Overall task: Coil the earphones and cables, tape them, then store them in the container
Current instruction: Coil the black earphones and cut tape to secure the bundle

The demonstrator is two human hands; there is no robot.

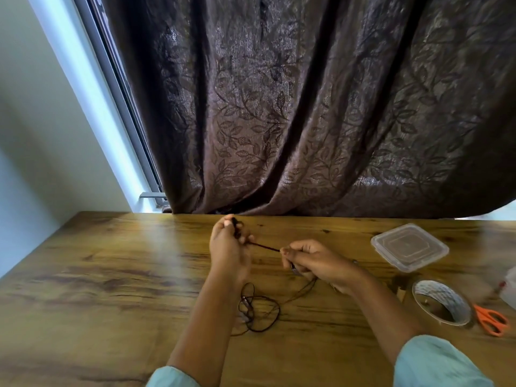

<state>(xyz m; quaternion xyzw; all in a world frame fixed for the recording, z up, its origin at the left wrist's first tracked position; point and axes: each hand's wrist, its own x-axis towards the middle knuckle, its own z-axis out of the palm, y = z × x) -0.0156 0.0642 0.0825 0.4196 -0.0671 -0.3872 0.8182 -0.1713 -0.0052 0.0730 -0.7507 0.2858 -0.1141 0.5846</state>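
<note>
A thin dark earphone cable [261,308] lies in loose loops on the wooden table [111,275], between my forearms. My left hand [229,247] grips one end of it, with a few turns wound at the fingertips. My right hand [310,259] pinches the same cable a short way off, so a taut stretch [265,246] runs between the two hands. The rest trails down from my right hand to the loops. A clear plastic container [409,247] with its lid on stands at the right. A roll of tape [442,304] lies nearer me.
Orange-handled scissors [491,319] lie right of the tape roll. A pale, blurred object [509,286] shows at the right edge. A dark patterned curtain [307,121] hangs behind the table's far edge, with a window frame [131,121] to its left.
</note>
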